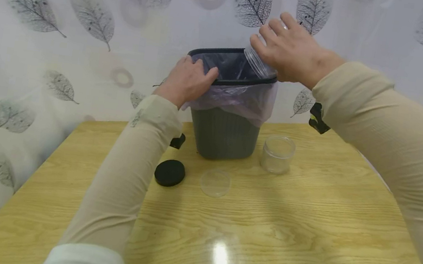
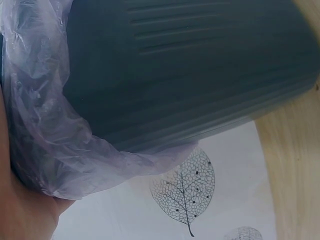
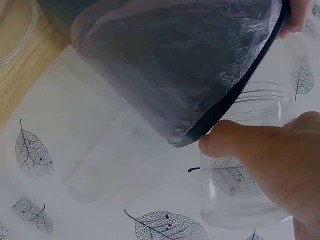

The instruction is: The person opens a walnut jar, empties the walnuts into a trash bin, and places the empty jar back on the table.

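Note:
A dark grey trash can (image 1: 223,136) with a thin purplish bag (image 1: 246,103) folded over its rim stands on the table by the wall. At the rim's left corner my left hand (image 1: 187,80) grips the edge through the bag; its fingertips are partly hidden. My right hand (image 1: 291,50) holds a clear jar (image 1: 256,61) over the right side of the can. The jar is tilted, its threaded mouth angled down inside the rim. In the right wrist view the jar's clear body (image 3: 235,212) shows no contents, and my thumb presses on its side.
On the wood table (image 1: 285,243), a black round lid (image 1: 170,173) and a clear flat disc (image 1: 215,183) lie in front of the can. A second clear jar (image 1: 276,156) stands to its right. Behind hangs a leaf-patterned white covering (image 1: 157,28).

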The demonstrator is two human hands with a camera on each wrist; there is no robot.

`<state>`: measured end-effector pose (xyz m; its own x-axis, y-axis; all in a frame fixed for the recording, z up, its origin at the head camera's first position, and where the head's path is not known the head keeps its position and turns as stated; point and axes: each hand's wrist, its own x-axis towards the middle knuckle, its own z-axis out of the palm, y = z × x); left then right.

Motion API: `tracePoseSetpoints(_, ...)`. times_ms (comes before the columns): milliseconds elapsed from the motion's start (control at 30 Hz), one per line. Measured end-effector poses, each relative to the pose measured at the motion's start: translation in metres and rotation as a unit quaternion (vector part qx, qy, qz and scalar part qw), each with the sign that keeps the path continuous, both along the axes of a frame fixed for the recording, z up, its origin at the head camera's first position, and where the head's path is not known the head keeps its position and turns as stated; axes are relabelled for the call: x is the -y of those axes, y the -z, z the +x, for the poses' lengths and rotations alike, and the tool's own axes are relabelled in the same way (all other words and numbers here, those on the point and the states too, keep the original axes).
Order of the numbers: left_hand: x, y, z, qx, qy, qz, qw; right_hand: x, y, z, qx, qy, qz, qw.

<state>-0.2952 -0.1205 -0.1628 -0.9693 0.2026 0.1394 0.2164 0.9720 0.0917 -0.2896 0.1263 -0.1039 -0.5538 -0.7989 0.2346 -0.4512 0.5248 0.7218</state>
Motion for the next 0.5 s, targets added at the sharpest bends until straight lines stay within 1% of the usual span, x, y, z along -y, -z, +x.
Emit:
tracePoseSetpoints(200, -0.0005, 0.0, -0.0006, 0.002, 0.001, 0.004, 1.0, 0.0019, -0.0052, 0.0018, 0.004, 0.022, -0.011, 1.0)
tracePoseSetpoints(300, -0.0003, -0.0007, -0.0006, -0.003, 0.005, -0.002, 1.0, 0.0011, -0.0054, 0.0022, -0.005, 0.02, -0.01, 1.0)
tracePoseSetpoints(500, 0.0, 0.0004, -0.001, -0.008, 0.009, -0.005, 0.9999, -0.0023, 0.0021, 0.001, -0.008, 0.006, -0.008, 1.0)
